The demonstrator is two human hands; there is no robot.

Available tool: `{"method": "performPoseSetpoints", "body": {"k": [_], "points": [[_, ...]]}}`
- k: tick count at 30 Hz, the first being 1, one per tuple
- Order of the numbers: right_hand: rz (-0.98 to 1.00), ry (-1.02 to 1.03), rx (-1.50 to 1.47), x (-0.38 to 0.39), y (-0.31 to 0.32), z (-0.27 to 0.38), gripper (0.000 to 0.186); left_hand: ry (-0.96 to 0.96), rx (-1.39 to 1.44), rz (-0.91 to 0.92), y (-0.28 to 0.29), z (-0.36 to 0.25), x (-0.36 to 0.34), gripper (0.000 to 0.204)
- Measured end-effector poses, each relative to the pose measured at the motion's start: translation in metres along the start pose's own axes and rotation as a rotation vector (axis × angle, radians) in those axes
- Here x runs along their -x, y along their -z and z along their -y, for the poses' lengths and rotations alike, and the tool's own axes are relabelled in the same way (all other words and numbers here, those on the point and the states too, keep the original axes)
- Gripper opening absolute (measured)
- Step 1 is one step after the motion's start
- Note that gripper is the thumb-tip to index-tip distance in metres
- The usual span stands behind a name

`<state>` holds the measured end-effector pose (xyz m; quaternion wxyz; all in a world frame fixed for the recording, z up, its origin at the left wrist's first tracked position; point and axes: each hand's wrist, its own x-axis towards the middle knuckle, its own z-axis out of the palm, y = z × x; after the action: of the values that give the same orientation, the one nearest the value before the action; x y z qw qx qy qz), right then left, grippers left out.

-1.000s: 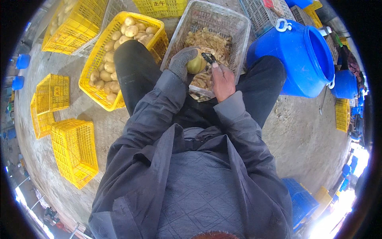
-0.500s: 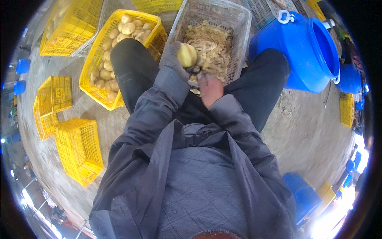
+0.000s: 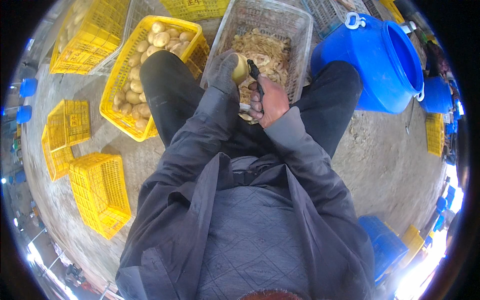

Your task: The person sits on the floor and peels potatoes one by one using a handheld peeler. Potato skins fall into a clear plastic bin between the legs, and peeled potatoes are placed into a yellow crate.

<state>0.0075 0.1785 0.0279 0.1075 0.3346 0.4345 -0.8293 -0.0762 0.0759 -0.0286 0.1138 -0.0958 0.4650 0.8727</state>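
My left hand (image 3: pixel 221 74), in a grey glove, is closed around a pale, partly peeled potato (image 3: pixel 241 69) above the near end of a grey plastic crate (image 3: pixel 306 47). A black-handled peeler (image 3: pixel 254 70) is gripped in my bare right hand (image 3: pixel 274 101), its head at the potato's right side. Peelings (image 3: pixel 270 55) lie heaped inside the crate, which stands between my knees. By my left knee, a yellow crate (image 3: pixel 111 86) holds many unpeeled potatoes (image 3: pixel 133 95).
A large blue barrel (image 3: pixel 357 70) lies tilted beside my right knee, its mouth facing right. Yellow crates (image 3: pixel 97 187) stand on the floor at left. Another yellow crate (image 3: pixel 95 35) with potatoes sits at the far left, and a blue crate (image 3: pixel 382 245) at the lower right.
My right hand has turned and risen with the peeler, from below the potato to its right side. The left hand has rotated the potato, so less of it shows.
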Motion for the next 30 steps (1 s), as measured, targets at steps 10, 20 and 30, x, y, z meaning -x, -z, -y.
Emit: {"method": "performPoseSetpoints", "body": {"k": [10,20,30], "points": [[-0.072,-0.005,-0.030,0.010,0.000,-0.020,0.035,0.128,0.086,0.087,0.001,0.010,0.003,0.025],[0.143,-0.002,-0.004,0.036,0.004,-0.036,0.035,-0.088,-0.192,0.008,0.004,-0.013,-0.001,0.040],[0.040,0.076,-0.077,0.005,0.010,-0.005,0.036,0.184,0.308,0.167,-0.005,-0.025,0.008,0.056]]}}
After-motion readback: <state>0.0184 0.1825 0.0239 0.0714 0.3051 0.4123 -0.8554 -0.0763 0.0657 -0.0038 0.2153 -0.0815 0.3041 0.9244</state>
